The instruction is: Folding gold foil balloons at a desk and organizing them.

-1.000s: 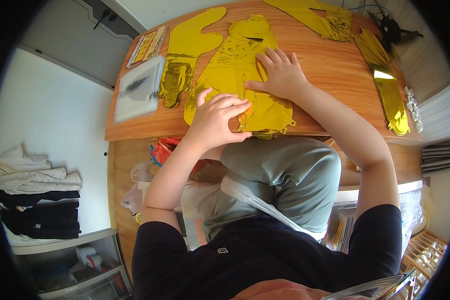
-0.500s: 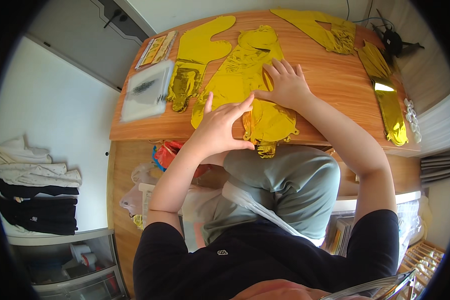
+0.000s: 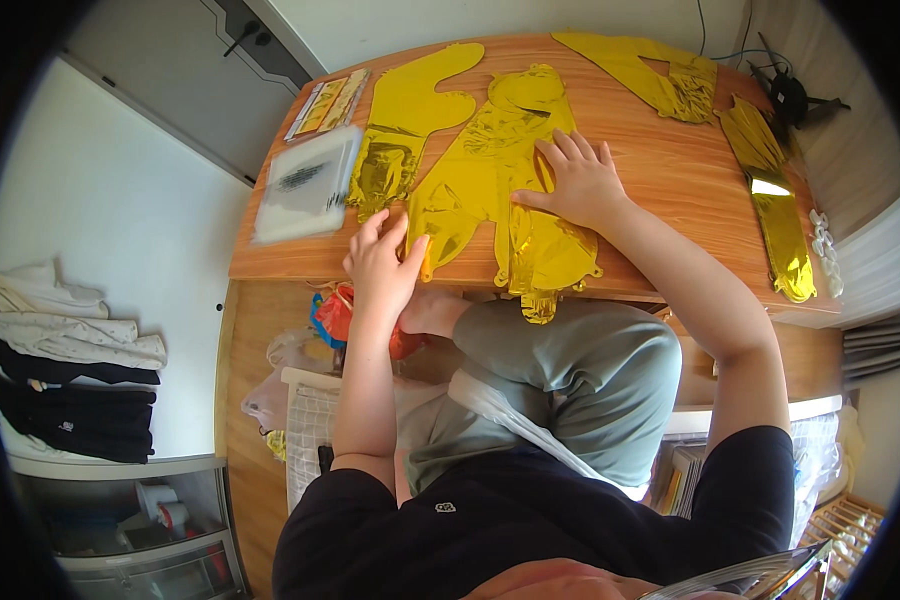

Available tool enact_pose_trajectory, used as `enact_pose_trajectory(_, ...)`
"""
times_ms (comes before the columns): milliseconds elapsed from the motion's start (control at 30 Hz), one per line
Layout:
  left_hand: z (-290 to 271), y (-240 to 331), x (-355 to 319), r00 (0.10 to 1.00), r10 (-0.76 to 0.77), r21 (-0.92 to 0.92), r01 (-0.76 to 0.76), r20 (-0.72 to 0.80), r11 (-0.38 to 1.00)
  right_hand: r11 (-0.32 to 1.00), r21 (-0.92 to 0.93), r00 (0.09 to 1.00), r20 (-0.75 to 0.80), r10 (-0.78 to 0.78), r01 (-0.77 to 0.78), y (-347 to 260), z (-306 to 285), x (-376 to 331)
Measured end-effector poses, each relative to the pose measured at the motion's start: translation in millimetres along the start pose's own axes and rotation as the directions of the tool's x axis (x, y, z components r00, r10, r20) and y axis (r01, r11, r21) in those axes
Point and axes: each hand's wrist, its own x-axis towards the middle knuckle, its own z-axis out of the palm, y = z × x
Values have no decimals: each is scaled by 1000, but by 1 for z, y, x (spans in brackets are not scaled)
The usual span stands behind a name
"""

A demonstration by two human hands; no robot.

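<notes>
The person's left hand [image 3: 382, 262] rests at the near edge of the wooden table [image 3: 660, 180], fingers [image 3: 370, 228] loosely curled and a little spread, thumb tip pressed against the lower left corner of a flat gold foil balloon [image 3: 490, 170]. Whether that corner is pinched between thumb and fingers or only pushed down cannot be told from here. The right hand [image 3: 578, 182] lies open and flat, all five fingers stretched out and fanned, palm pressing on the middle of the same balloon; it grips nothing.

This balloon runs away from both sets of fingertips toward the far edge of the table, and its lower part [image 3: 542, 255] spreads below the right palm, with a small tab hanging over the near edge above the person's knee.

Four gold balloons can be counted, all deflated. Just left of the left fingertips, and beyond them, lies the second balloon [image 3: 410, 110], touching the first along its side. Beyond the right fingertips and to their right lies the third balloon [image 3: 650, 75]. Well to the right of the right hand a fourth, a long narrow balloon [image 3: 775, 215], runs along the table's right end.

Left of the left fingers sit two flat packets: one clear plastic packet [image 3: 305, 185], and beyond it one striped packet [image 3: 330, 102].

Far left, one stack of folded clothes [image 3: 60, 360] sits on a shelf.
</notes>
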Motion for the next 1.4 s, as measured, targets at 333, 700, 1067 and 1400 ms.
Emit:
enact_pose_trajectory(333, 5, 35, 17, 979, -35, -779, -136, -199, 612, 1000, 0, 1000, 8, 0, 0, 1, 0, -1)
enact_pose_trajectory(700, 9, 104, 84, 813, 560, -948, -30, 161, 316, 997, -80, 998, 68, -7, 13, 4, -3, 0)
enact_pose_trajectory(1067, 63, 57, 157, 715, 687, -518, -543, 128, 661, 982, -156, 986, 142, -83, 105, 11, 3, 1)
enact_pose_trajectory(1400, 71, 67, 149, 603, 786, -318, -725, 136, 611, 964, -227, 984, 139, -110, 139, 18, 18, 7)
